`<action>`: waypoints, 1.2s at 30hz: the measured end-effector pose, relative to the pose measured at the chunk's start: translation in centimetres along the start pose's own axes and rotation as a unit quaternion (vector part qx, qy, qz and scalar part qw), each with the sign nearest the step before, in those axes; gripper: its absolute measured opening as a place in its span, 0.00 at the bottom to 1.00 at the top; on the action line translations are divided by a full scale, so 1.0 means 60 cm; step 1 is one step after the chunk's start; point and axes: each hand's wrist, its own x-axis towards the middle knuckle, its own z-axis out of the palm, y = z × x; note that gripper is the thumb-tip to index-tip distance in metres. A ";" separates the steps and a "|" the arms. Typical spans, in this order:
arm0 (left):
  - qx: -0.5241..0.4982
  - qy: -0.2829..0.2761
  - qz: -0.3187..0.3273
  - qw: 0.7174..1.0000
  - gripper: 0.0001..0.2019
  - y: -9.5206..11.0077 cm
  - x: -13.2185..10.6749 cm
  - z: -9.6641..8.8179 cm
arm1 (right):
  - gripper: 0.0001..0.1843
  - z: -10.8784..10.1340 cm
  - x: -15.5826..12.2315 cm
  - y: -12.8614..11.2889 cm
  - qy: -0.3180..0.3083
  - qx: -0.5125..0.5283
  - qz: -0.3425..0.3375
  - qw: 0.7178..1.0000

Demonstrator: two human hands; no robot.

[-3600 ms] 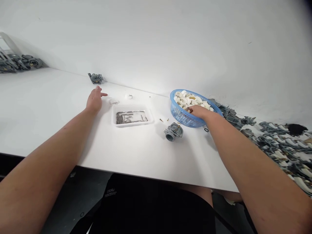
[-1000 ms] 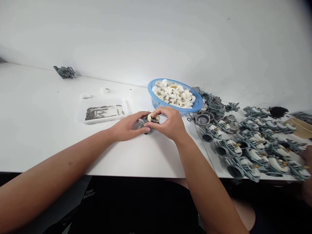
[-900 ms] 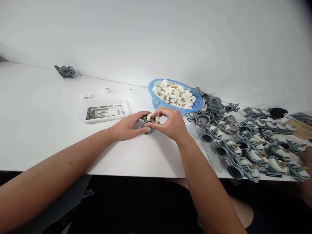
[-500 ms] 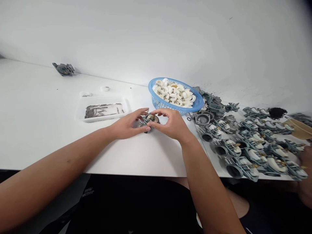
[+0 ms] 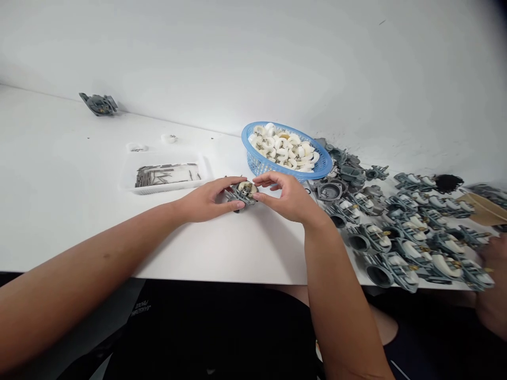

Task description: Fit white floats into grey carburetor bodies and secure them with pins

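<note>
A small grey metal carburetor body (image 5: 240, 199) rests on the white table in front of me. A cream-white, curved float (image 5: 252, 190) with brass-coloured bits sits in its top. My left hand (image 5: 200, 203) grips the carburetor from the left, thumb at the near side and fingers at the far side. My right hand (image 5: 289, 198) is at its right edge, thumb and fingers apart. Whether the right fingertips still touch the carburetor is hard to see. Behind my hands stands a blue plastic basket (image 5: 259, 166) heaped with white floats (image 5: 283, 150).
A clear tray (image 5: 166, 188) of thin metal pins lies left, with two small white pieces behind it. One carburetor (image 5: 99, 104) stands at the back left. Many carburetors with floats (image 5: 412, 229) crowd the right side. Another person's arm (image 5: 493, 269) is at the right edge.
My right hand has drawn back to the right, its thumb and fingers coming off the top of the carburetor and uncovering the float. My left hand keeps its grip.
</note>
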 end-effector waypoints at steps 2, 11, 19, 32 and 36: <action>-0.002 0.008 0.004 1.000 0.36 -0.003 0.001 0.001 | 0.15 0.002 0.002 -0.001 -0.002 0.001 0.002 1.000; -0.099 -0.010 -0.002 0.995 0.31 -0.008 0.005 0.006 | 0.12 0.002 0.002 -0.004 -0.011 0.031 0.013 0.999; -0.155 0.000 0.012 0.988 0.28 -0.003 0.008 0.010 | 0.22 0.003 0.003 0.000 -0.006 0.021 0.062 0.998; -0.075 -0.002 -0.002 0.997 0.36 0.009 -0.001 0.010 | 0.27 -0.001 0.005 0.010 -0.062 0.123 0.094 0.986; -0.023 -0.009 -0.003 1.000 0.35 0.016 -0.005 0.007 | 0.29 0.002 0.008 0.014 -0.069 0.168 0.108 0.977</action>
